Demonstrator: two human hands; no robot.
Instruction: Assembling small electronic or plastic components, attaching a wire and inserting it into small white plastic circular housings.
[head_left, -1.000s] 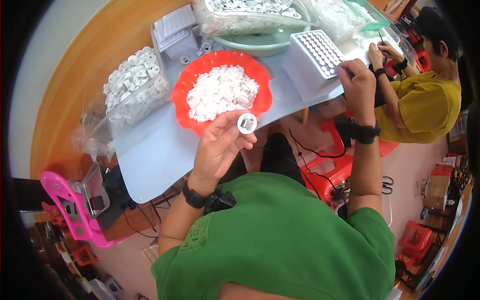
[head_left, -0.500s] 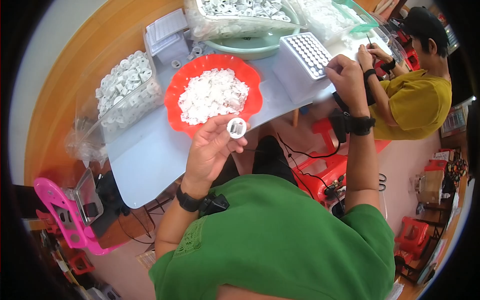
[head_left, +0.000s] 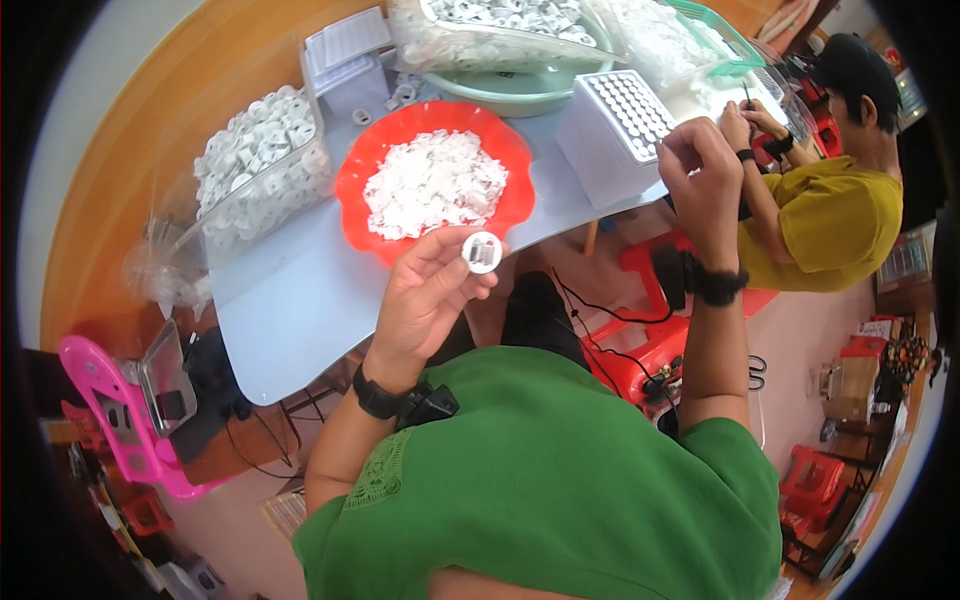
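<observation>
My left hand [head_left: 425,292] holds a small round white plastic part [head_left: 482,253] between thumb and fingers. Metal-looking pieces sit inside the part's face, which is turned up. Just beyond lies a red scalloped bowl [head_left: 515,165], heaped with small flat white pieces [head_left: 435,185]. My right hand [head_left: 708,180] is raised at the right edge of a tall white box [head_left: 608,150]. Its thumb and fingers are pinched together; whatever is between them is too small to make out. Rows of white round pieces [head_left: 630,105] fill the box's top.
At left on the pale blue table [head_left: 290,310] stands a clear bin [head_left: 325,150] of round white parts. Behind are a white container [head_left: 355,85] and a pale green basin [head_left: 500,97] under a full tray. A co-worker in a yellow shirt [head_left: 840,220] sits at right.
The view has shifted slightly. My right hand has drawn a little off the box top, toward me, with its fingers still pinched. My left hand keeps holding the round part.
</observation>
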